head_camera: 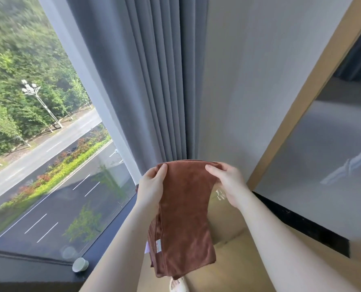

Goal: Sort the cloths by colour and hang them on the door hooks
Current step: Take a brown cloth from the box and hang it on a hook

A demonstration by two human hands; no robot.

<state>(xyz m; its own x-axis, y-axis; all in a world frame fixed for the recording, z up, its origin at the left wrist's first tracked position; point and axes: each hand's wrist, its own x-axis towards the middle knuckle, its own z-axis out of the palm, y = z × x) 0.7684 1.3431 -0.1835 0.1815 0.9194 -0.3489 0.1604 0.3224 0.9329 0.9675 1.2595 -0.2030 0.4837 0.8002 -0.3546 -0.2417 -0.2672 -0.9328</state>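
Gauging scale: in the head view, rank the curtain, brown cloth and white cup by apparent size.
1. curtain, largest by far
2. brown cloth, held near the camera, which enlarges it
3. white cup, smallest

Forearms (120,239), left hand (152,186) and right hand (228,184) are bare; one slipper (178,285) is pale.
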